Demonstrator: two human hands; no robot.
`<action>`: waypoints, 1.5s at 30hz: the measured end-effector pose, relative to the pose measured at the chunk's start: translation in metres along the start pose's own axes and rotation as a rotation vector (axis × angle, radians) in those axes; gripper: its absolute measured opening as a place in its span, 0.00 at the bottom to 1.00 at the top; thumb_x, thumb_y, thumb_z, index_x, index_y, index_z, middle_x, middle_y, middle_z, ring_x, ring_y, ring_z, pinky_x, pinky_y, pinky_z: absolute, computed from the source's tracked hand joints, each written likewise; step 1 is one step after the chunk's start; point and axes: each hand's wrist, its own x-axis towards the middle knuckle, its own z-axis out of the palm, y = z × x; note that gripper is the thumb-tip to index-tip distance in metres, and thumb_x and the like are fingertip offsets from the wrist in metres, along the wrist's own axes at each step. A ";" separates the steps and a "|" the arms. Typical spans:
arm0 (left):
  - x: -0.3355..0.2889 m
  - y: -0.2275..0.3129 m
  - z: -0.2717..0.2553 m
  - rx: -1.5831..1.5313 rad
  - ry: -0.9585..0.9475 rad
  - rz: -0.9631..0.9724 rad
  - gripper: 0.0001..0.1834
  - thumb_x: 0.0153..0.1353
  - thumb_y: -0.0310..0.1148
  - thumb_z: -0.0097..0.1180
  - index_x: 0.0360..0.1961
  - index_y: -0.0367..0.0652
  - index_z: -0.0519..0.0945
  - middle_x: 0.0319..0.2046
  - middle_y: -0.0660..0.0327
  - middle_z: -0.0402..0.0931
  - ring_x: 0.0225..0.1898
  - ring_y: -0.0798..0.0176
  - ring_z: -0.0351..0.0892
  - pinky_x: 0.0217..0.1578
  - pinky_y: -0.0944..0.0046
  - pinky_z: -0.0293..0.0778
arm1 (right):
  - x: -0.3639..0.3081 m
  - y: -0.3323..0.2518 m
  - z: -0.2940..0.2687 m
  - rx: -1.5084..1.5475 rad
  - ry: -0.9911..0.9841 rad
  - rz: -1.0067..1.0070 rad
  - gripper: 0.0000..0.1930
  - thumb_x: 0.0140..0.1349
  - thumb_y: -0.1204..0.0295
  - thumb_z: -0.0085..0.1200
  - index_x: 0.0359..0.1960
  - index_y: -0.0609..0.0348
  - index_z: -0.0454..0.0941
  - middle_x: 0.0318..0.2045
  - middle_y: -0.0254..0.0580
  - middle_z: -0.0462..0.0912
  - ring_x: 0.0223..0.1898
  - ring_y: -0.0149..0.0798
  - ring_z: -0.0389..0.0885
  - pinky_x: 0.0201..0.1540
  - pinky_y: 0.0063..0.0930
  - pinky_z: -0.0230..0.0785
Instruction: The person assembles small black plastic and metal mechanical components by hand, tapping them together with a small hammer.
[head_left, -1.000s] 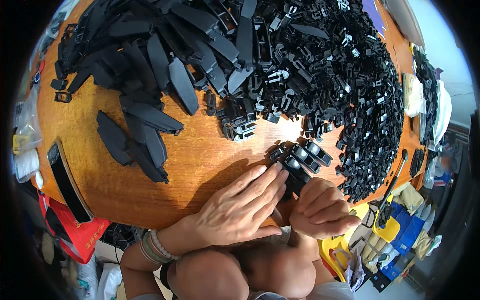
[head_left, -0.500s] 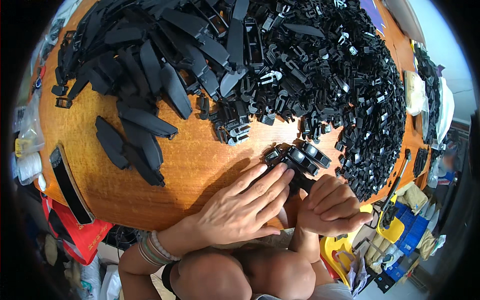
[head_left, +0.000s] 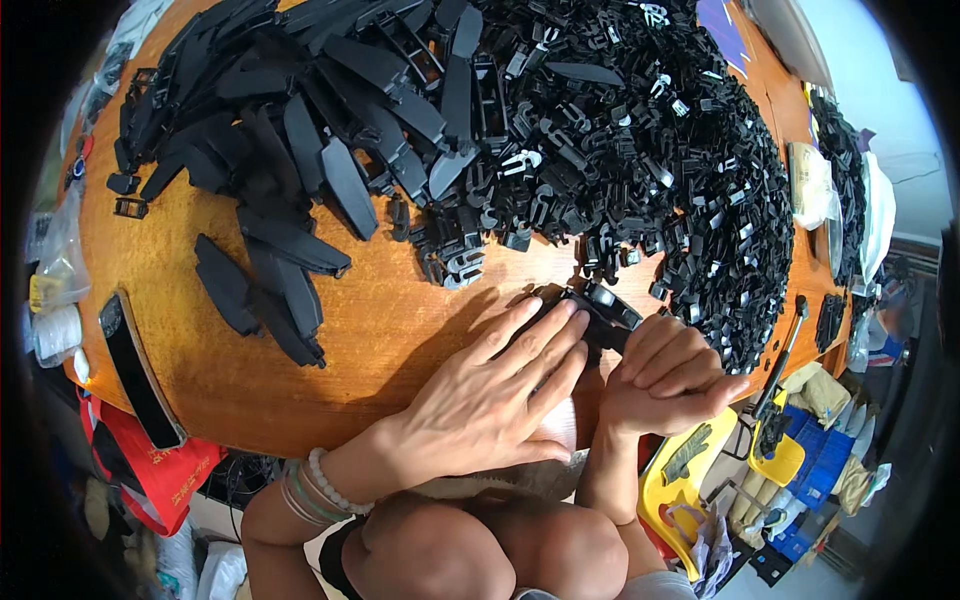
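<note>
In the head view, we see the left hand (head_left: pixel 490 388) palm down near the close edge of the wooden table (head_left: pixel 330 400), its fingers stretched and slightly spread. Their tips reach the small black plastic parts (head_left: pixel 606 304), which lie between the two hands and are partly covered by them. The right hand (head_left: pixel 665 368) is just beside these parts, on their right; its fingers are curled and its thumb points outward to the right. Whether it pinches something we cannot tell, because the inner side is hidden.

Beyond the hands, we see a pile of small black plastic clips (head_left: pixel 690 190), and to its left a heap of long black tapered covers (head_left: pixel 345 185). A few of the covers lie nearer to us. At the left table edge there is a dark flat strip (head_left: pixel 140 370), and below it a red bag (head_left: pixel 165 465).
</note>
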 end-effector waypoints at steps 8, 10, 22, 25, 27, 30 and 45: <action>0.007 0.001 -0.004 -0.006 -0.027 0.023 0.40 0.59 0.60 0.50 0.53 0.28 0.70 0.62 0.43 0.62 0.67 0.47 0.56 0.66 0.45 0.48 | 0.004 -0.002 0.004 -0.071 -0.083 -0.009 0.35 0.72 0.47 0.25 0.06 0.49 0.57 0.05 0.32 0.59 0.06 0.29 0.52 0.10 0.19 0.46; 0.004 -0.004 -0.001 -0.020 -0.018 0.009 0.40 0.58 0.60 0.51 0.53 0.28 0.70 0.62 0.44 0.62 0.68 0.47 0.55 0.66 0.44 0.48 | 0.004 0.004 0.004 -0.018 -0.083 0.012 0.35 0.72 0.48 0.25 0.06 0.49 0.57 0.04 0.32 0.58 0.06 0.28 0.52 0.09 0.18 0.47; 0.021 0.000 0.007 -0.060 -0.036 -0.017 0.40 0.55 0.59 0.54 0.51 0.28 0.71 0.63 0.45 0.61 0.69 0.48 0.52 0.66 0.45 0.48 | 0.018 0.001 -0.014 -0.023 0.091 0.036 0.34 0.72 0.48 0.23 0.07 0.49 0.55 0.06 0.33 0.58 0.07 0.30 0.54 0.13 0.21 0.49; 0.021 0.000 0.007 -0.036 -0.046 -0.018 0.39 0.56 0.59 0.53 0.51 0.29 0.71 0.62 0.46 0.62 0.69 0.49 0.53 0.67 0.46 0.47 | 0.016 0.004 -0.014 0.138 0.076 0.015 0.35 0.72 0.47 0.21 0.06 0.50 0.56 0.07 0.34 0.61 0.08 0.30 0.56 0.14 0.21 0.50; 0.021 -0.001 0.006 -0.031 -0.055 -0.017 0.39 0.56 0.59 0.52 0.51 0.29 0.71 0.63 0.46 0.62 0.69 0.49 0.53 0.67 0.46 0.47 | 0.017 0.005 -0.013 0.124 0.050 0.017 0.35 0.72 0.47 0.21 0.06 0.50 0.57 0.07 0.34 0.61 0.08 0.31 0.56 0.14 0.21 0.50; 0.021 0.001 0.006 -0.033 -0.063 -0.012 0.39 0.57 0.60 0.50 0.51 0.30 0.71 0.63 0.46 0.61 0.69 0.50 0.53 0.67 0.47 0.45 | 0.016 0.003 -0.013 0.113 0.023 0.027 0.35 0.72 0.47 0.22 0.06 0.51 0.57 0.07 0.34 0.62 0.09 0.32 0.58 0.15 0.23 0.52; -0.032 0.003 -0.021 0.037 0.358 -0.196 0.30 0.49 0.48 0.67 0.44 0.35 0.74 0.39 0.53 0.72 0.42 0.52 0.72 0.49 0.49 0.68 | 0.032 -0.048 -0.010 -1.017 -0.358 0.267 0.08 0.62 0.77 0.50 0.28 0.71 0.77 0.28 0.46 0.81 0.27 0.35 0.77 0.32 0.26 0.67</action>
